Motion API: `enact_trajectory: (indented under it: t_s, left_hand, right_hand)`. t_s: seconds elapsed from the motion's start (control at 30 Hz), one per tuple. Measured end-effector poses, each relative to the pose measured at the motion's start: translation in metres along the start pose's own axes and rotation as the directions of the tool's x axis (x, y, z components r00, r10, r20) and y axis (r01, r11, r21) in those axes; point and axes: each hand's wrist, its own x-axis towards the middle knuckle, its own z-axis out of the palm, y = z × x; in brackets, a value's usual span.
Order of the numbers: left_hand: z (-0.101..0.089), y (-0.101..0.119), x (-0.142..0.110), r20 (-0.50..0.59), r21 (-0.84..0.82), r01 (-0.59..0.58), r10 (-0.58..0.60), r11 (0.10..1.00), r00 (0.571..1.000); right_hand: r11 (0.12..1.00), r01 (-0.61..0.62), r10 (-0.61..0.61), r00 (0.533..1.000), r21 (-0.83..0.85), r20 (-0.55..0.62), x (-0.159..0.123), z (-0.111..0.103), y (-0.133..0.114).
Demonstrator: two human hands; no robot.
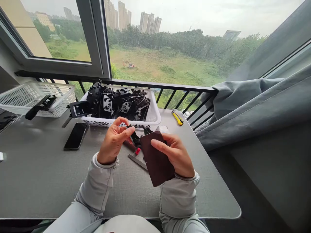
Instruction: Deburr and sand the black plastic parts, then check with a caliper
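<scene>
Fingers of left hand pinch small black plastic part; right hand presses flat dark-brown sheet, held above grey surface.

My desk has a white plastic basket in front of me, with black parts in it. A white mesh basket sits to its left, a black phone sits nearer me, and a yellow box cutter sits to its right.
</scene>
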Motion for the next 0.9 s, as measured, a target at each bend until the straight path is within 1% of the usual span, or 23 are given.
enact_trajectory:
  t_s: [0.13, 0.2, 0.23, 0.33, 0.43, 0.6, 0.73, 0.77, 0.83, 0.9]
  left_hand:
    - [0.002, 0.001, 0.002, -0.037, -0.091, -0.048, 0.045, 0.995, 0.998]
    - [0.004, 0.001, 0.003, -0.040, -0.113, -0.060, 0.056, 0.992, 0.998]
    - [0.004, 0.000, 0.003, -0.044, -0.121, -0.071, 0.066, 0.990, 0.997]
    - [0.005, -0.001, 0.003, -0.052, -0.129, -0.097, 0.091, 0.987, 0.995]
    - [0.005, -0.001, 0.001, -0.023, -0.123, -0.075, 0.073, 0.990, 0.997]
    - [0.007, -0.004, 0.000, 0.016, -0.123, -0.012, 0.014, 0.992, 1.000]
    - [0.010, -0.009, 0.002, -0.009, -0.080, 0.002, -0.003, 0.997, 1.000]
    - [0.010, -0.009, 0.002, 0.000, -0.069, 0.002, -0.002, 0.998, 1.000]
    - [0.009, -0.008, 0.002, 0.056, -0.063, 0.017, -0.014, 0.998, 0.998]
    - [0.006, -0.006, 0.000, 0.142, -0.071, 0.049, -0.039, 0.996, 0.989]
  right_hand:
    - [0.984, -0.129, 0.118, 0.988, 0.122, 0.097, 0.003, -0.004, 0.000]
    - [0.971, -0.161, 0.139, 0.982, 0.179, 0.129, 0.007, -0.003, 0.000]
    - [0.967, -0.158, 0.132, 0.982, 0.202, 0.137, 0.008, -0.002, 0.000]
    - [0.971, -0.080, 0.057, 0.993, 0.227, 0.104, 0.013, 0.003, 0.002]
    - [0.982, -0.004, -0.004, 0.999, 0.189, 0.037, 0.015, 0.006, 0.004]
    - [0.989, 0.058, -0.051, 0.998, 0.140, -0.049, 0.015, 0.003, 0.005]
    - [0.988, 0.095, -0.087, 0.994, 0.124, -0.067, 0.015, 0.001, 0.004]
    - [0.988, 0.102, -0.094, 0.993, 0.114, -0.071, 0.015, 0.000, 0.003]
    - [0.990, 0.101, -0.095, 0.994, 0.096, -0.062, 0.014, -0.001, 0.003]
    - [0.993, 0.081, -0.078, 0.996, 0.088, -0.034, 0.013, -0.003, 0.002]
